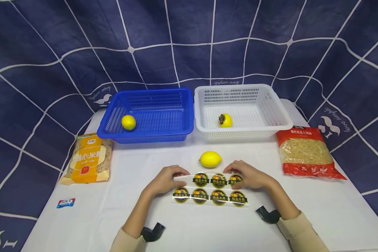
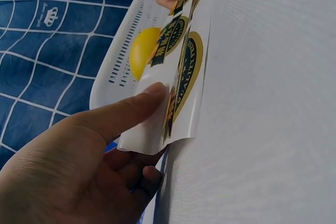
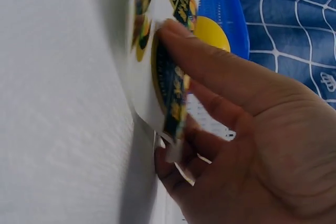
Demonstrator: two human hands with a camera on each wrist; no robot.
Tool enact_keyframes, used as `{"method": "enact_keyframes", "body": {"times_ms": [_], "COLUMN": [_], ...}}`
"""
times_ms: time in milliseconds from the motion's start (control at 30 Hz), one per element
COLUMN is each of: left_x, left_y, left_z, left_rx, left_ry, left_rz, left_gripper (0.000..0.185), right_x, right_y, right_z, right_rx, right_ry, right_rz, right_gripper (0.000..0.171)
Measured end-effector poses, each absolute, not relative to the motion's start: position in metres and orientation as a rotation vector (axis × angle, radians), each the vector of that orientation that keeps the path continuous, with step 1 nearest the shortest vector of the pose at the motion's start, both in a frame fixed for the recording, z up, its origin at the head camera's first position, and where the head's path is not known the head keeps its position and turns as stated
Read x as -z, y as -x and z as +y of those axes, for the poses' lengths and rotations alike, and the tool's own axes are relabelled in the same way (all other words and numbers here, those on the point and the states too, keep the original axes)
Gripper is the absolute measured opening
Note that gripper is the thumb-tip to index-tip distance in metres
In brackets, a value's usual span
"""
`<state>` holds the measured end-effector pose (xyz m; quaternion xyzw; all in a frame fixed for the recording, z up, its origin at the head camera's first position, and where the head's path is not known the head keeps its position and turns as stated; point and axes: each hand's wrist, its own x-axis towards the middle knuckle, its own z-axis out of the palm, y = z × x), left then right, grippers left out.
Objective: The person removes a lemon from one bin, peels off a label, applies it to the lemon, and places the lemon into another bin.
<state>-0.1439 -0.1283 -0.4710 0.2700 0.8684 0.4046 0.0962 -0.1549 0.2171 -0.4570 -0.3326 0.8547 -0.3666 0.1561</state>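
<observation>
A sheet of round black-and-gold fruit stickers (image 1: 209,190) spans the gap between both hands just above the white tabletop. At its left end, the left hand (image 1: 167,180) pinches the sheet, thumb on top and fingers beneath. The right hand (image 1: 249,175) grips the opposite end, its thumb lying over a sticker in the right wrist view. Just beyond the sheet's far edge a plain yellow lemon (image 1: 210,159) lies on the table, apart from either hand. In the left wrist view the sheet (image 2: 144,139) bends a little near the thumb.
Behind the hands stand a blue basket (image 1: 146,137) with one plain lemon (image 1: 128,122) and a white basket (image 1: 245,133) with a stickered lemon (image 1: 227,120). Food packets flank them: an orange one (image 1: 89,159) at left, a red one (image 1: 308,168) at right. A small wrapper (image 1: 65,203) lies left.
</observation>
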Motion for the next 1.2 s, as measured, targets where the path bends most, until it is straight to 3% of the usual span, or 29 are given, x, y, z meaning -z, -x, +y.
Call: {"method": "enact_keyframes", "body": {"times_ms": [167,500,800,1200], "left_x": [0.469,0.467,0.466,0.466], "left_y": [0.143,0.141,0.142,0.139], "left_z": [-0.128,-0.125,-0.121,-0.115], "left_rx": [-1.247,-1.305,-1.522,-1.636], "left_ry": [-0.805,-0.770,-0.660,-0.638], "left_rz": [2.538,2.480,2.461,2.433], "left_gripper": [0.028,0.034,0.027,0.026], "right_x": [0.457,0.459,0.458,0.444], "right_y": [0.156,0.155,0.153,0.137], "right_z": [0.215,0.212,0.207,0.163], "right_rx": [1.191,1.312,1.343,1.414], "right_ry": [0.893,0.894,0.953,1.068], "right_rz": [2.333,2.242,2.242,2.554], "right_gripper": [0.040,0.036,0.035,0.035]}}
